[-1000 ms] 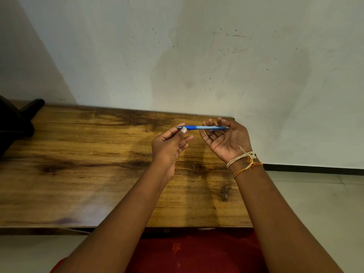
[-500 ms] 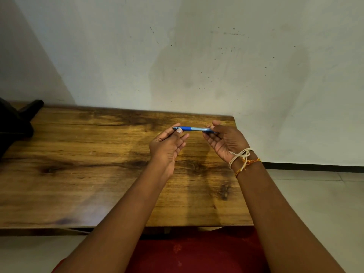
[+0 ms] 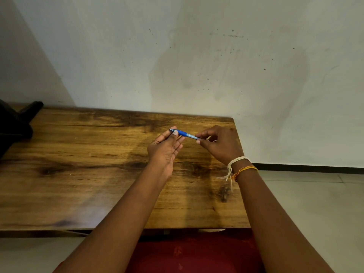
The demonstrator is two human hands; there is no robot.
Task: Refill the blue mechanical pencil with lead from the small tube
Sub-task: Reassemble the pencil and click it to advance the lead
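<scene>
The blue mechanical pencil [image 3: 185,133] lies nearly level in the air above the wooden table [image 3: 78,174], tilted slightly down to the right. My left hand [image 3: 165,148] pinches its left end between thumb and fingers. My right hand [image 3: 220,143], palm turned down, pinches the pencil's right end with thumb and fingertips, hiding that end. Thread bands circle my right wrist. No lead tube shows anywhere in view.
A black object [image 3: 13,125] sits at the table's far left edge. A stained white wall [image 3: 197,66] rises right behind the table. Tiled floor [image 3: 315,203] lies to the right. Red cloth [image 3: 187,253] shows below the table's near edge.
My right hand has rolled from palm-up to palm-down and closed its fingertips on the pencil's right end. The pencil has tilted slightly, right end lower. My left hand keeps its grip.
</scene>
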